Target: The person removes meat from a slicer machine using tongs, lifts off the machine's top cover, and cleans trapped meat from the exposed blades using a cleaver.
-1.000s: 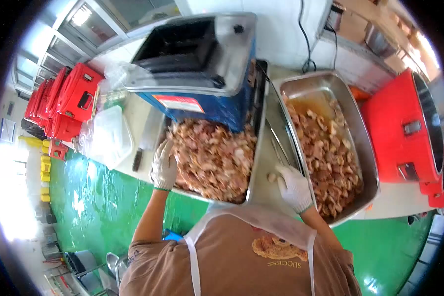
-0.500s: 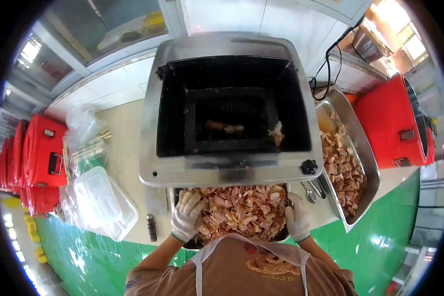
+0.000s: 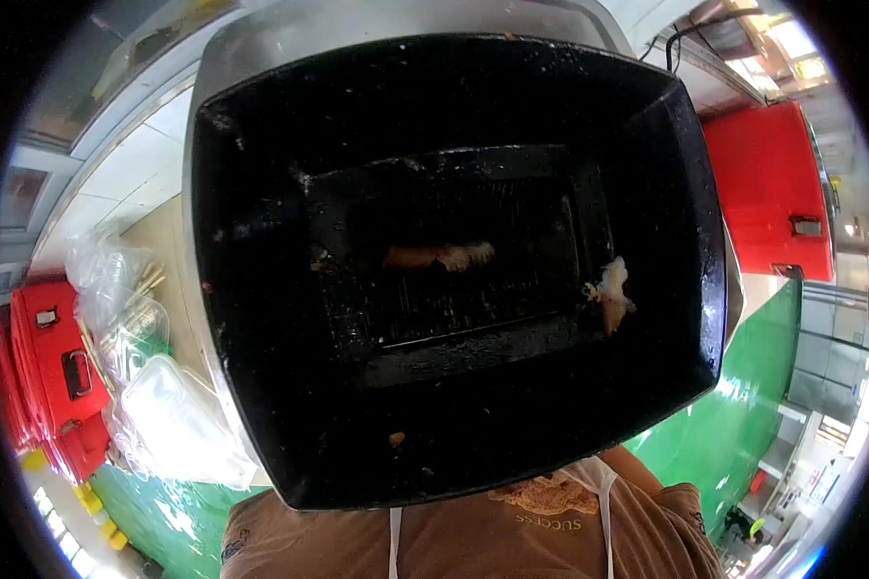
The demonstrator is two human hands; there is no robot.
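Observation:
A black hopper (image 3: 434, 425) with a grey metal surround (image 3: 396, 21) fills the middle of the head view. Down in its throat lies a reddish-brown piece of meat (image 3: 439, 258). A pale scrap of meat (image 3: 612, 291) clings to the right inner side, and a small crumb (image 3: 396, 439) sticks to the near wall. Both of my hands are hidden behind the hopper. Only part of my right arm (image 3: 635, 465) shows at its lower right edge.
Red insulated boxes stand at left (image 3: 60, 362) and right (image 3: 772, 193). Clear plastic containers (image 3: 179, 415) and a plastic bag (image 3: 106, 275) lie on the counter at left. A black cable (image 3: 690, 27) runs along the upper right. The floor (image 3: 758, 381) is green.
My view has moved in close over the hopper, which looks much larger. My gloved hands, the tray of sliced meat and the tray at right have gone out of sight.

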